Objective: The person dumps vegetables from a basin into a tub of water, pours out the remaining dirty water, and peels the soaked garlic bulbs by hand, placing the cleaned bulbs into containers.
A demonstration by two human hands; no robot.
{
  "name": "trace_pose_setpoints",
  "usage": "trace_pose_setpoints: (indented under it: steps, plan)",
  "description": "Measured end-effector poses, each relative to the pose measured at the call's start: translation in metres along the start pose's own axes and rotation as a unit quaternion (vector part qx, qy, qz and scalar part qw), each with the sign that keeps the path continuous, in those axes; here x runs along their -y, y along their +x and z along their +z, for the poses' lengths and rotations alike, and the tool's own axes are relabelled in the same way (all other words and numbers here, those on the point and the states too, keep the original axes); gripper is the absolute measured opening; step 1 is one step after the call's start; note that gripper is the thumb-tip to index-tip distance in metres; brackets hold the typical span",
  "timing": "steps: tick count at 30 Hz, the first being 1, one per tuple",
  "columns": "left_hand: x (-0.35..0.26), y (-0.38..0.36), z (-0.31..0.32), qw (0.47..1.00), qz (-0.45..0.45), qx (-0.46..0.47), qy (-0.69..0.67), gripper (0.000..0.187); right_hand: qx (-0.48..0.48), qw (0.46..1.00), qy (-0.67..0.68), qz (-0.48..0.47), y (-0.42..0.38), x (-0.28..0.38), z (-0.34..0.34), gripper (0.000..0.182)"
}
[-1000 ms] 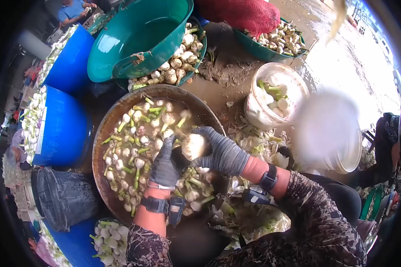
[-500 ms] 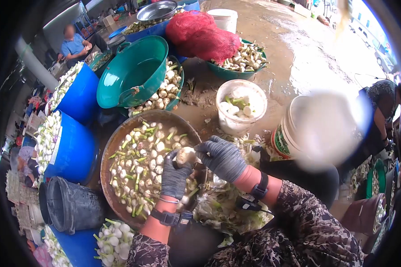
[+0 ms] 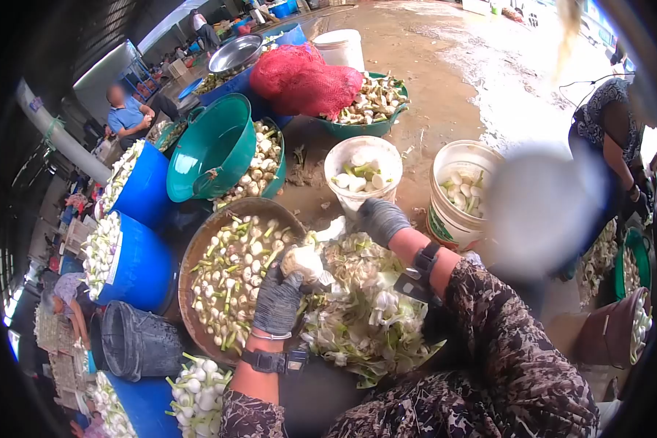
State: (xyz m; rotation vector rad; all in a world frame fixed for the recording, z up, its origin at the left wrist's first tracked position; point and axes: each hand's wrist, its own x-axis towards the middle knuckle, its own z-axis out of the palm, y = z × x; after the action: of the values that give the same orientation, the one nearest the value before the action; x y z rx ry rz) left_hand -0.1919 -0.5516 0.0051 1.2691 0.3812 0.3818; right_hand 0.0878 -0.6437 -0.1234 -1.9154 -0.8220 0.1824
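A whitish garlic bulb [image 3: 304, 264] with a pale stem end is gripped in my left hand [image 3: 277, 293], which wears a grey glove. It is over the right rim of a wide brown basin [image 3: 190, 274] of water, where many garlic bulbs with green stems float. My gloved right hand [image 3: 384, 221] is apart from the bulb, in front of a white bucket [image 3: 363, 150] of trimmed bulbs. Its fingers are curled in and slightly blurred; what they hold, if anything, is hidden. A loose white peel [image 3: 331, 229] shows between the hands, above a heap of peelings [image 3: 369, 306].
Another white bucket [image 3: 456, 157] holds bulbs to the right. Blue tubs [image 3: 140, 259], a dark bucket [image 3: 140, 339] and a green tub [image 3: 215, 150] line the left. Red mesh sacks [image 3: 306, 80] lie behind. A person [image 3: 609, 139] bends at the right; others sit at the left.
My right hand has moved right and upward, away from the bulb. My left hand still holds the bulb, whose surface now looks whiter. The view has shifted, bringing the right white bucket's contents into sight.
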Motion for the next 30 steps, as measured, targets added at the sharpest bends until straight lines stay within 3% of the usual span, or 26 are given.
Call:
trace_pose_setpoints:
  steps: [1,3,5,6,9,11,12,13,15,16,19,20,21,23,25,26,27,29,30]
  plan:
    - [0.0,-0.004,0.006,1.0,0.001,0.007,-0.029,0.051,0.084,0.978,-0.18,0.06,-0.011,0.043,-0.038,0.021]
    - [0.013,-0.004,0.002,0.995,-0.009,0.0,-0.096,0.055,0.122,0.988,-0.075,0.052,-0.025,0.088,-0.065,0.029]
    - [0.008,-0.007,0.007,0.986,-0.02,0.01,-0.166,0.056,0.046,0.976,0.026,-0.211,-0.028,0.098,-0.051,0.034]
    - [0.005,-0.008,0.007,0.986,-0.011,-0.003,-0.166,0.056,0.148,0.958,0.182,-0.165,-0.038,0.121,-0.058,0.037]
    - [0.002,-0.006,0.005,0.971,-0.036,-0.018,-0.238,0.055,0.245,0.926,0.125,-0.258,-0.045,0.144,-0.063,0.032]
    - [0.009,-0.005,0.001,0.968,-0.059,-0.009,-0.245,0.053,0.208,0.93,0.137,-0.269,-0.054,0.149,-0.046,0.025]
    - [0.015,-0.004,-0.003,0.988,-0.048,-0.047,-0.138,0.057,0.193,0.943,0.105,-0.249,-0.056,0.151,-0.043,0.021]
    - [0.014,-0.002,0.002,0.988,-0.054,-0.048,-0.139,0.057,0.177,0.956,0.071,-0.224,-0.056,0.152,-0.041,0.018]
    - [0.017,0.001,0.011,0.996,-0.02,-0.091,-0.001,0.064,0.157,0.953,0.051,-0.253,-0.055,0.149,-0.033,0.015]
    - [0.026,0.004,0.005,0.997,-0.016,-0.078,-0.019,0.064,0.171,0.953,0.02,-0.248,-0.055,0.146,-0.03,0.015]
    - [0.037,0.013,-0.006,0.99,0.001,-0.036,0.139,0.06,0.169,0.962,-0.015,-0.213,-0.059,0.131,-0.016,0.018]
    - [0.045,0.017,-0.011,0.992,-0.002,0.002,0.127,0.062,0.188,0.972,0.018,-0.139,-0.06,0.126,-0.011,0.02]
    - [0.057,0.022,-0.017,0.976,0.044,0.021,0.21,0.069,0.204,0.976,0.05,-0.062,-0.061,0.12,-0.008,0.021]
    - [0.051,0.024,-0.004,0.985,0.013,0.068,0.16,0.072,0.225,0.974,0.032,-0.01,-0.06,0.099,-0.002,0.024]
    - [0.064,0.03,-0.01,0.974,0.017,0.095,0.206,0.073,0.276,0.896,0.316,0.147,-0.059,0.087,0.002,0.027]
    - [0.068,0.034,-0.013,0.974,0.043,0.1,0.197,0.074,0.285,0.88,0.358,0.13,-0.062,0.083,-0.001,0.027]
    - [0.072,0.037,-0.019,0.974,0.071,0.101,0.188,0.076,0.289,0.881,0.351,0.132,-0.06,0.083,-0.003,0.027]
    - [0.084,0.04,-0.033,0.973,0.082,0.104,0.189,0.078,0.319,0.925,0.2,0.039,-0.062,0.085,-0.002,0.028]
    - [0.081,0.038,-0.033,0.99,0.005,0.1,0.1,0.077,0.332,0.937,0.093,0.058,-0.059,0.097,-0.004,0.027]
